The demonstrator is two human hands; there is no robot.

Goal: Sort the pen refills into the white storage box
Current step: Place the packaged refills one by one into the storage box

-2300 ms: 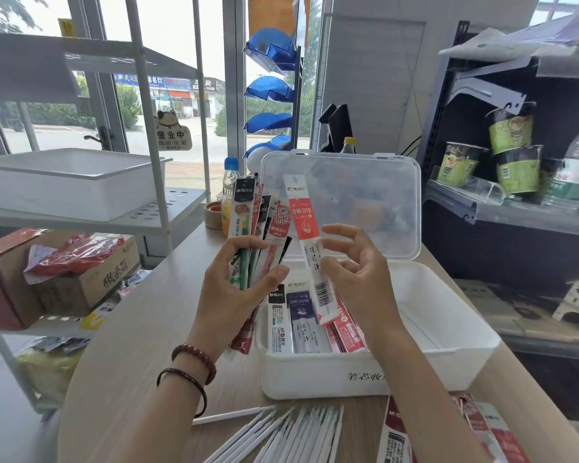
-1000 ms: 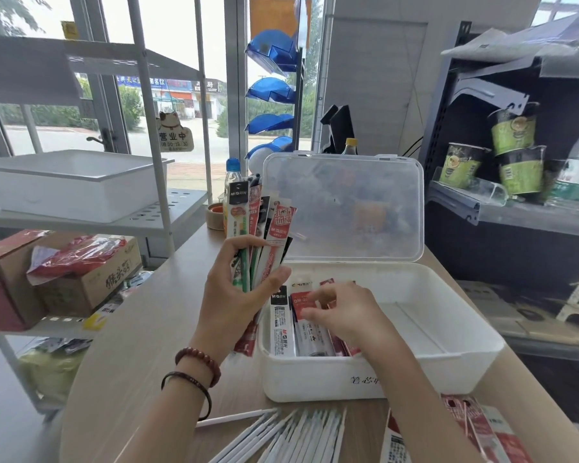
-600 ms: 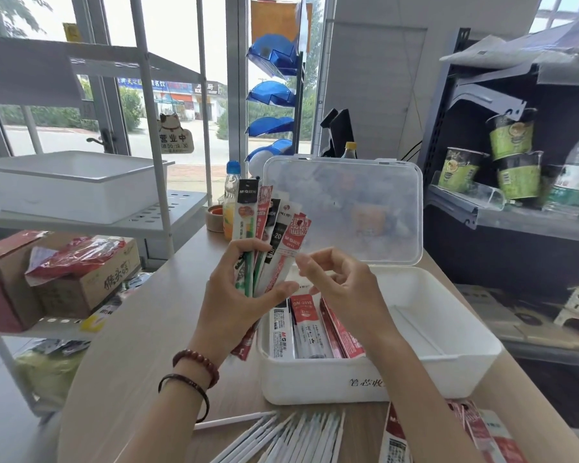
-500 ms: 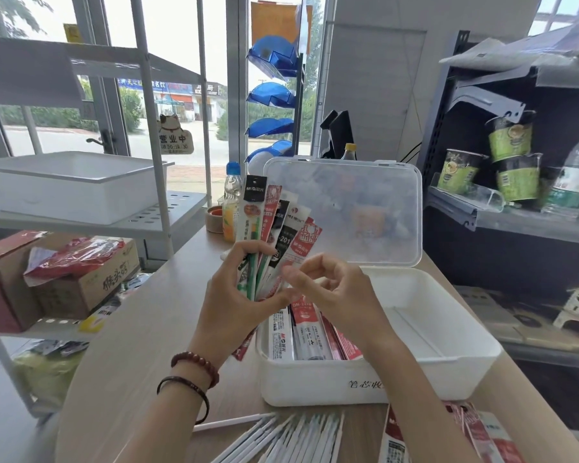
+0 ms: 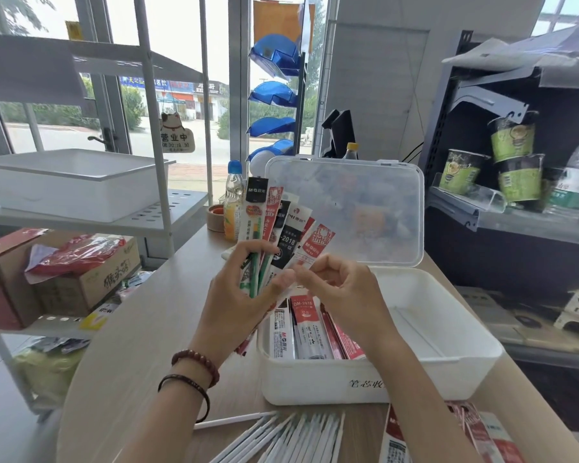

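Observation:
My left hand grips a fan of several pen refill packs upright over the table, just left of the white storage box. My right hand pinches the lower part of the rightmost red-and-white refill pack of that fan. The box stands open with its clear lid tilted up behind. Several refill packs lie side by side in its left compartment. Its right compartment holds nothing I can see.
Loose white refill sticks lie at the table's near edge, and more packs lie to their right. A drink bottle and a tape roll stand behind my left hand. Shelves flank the table on both sides.
My right hand laid a red-and-white pack into the box's left compartment, then rose to the fan in my left hand and took hold of its rightmost pack.

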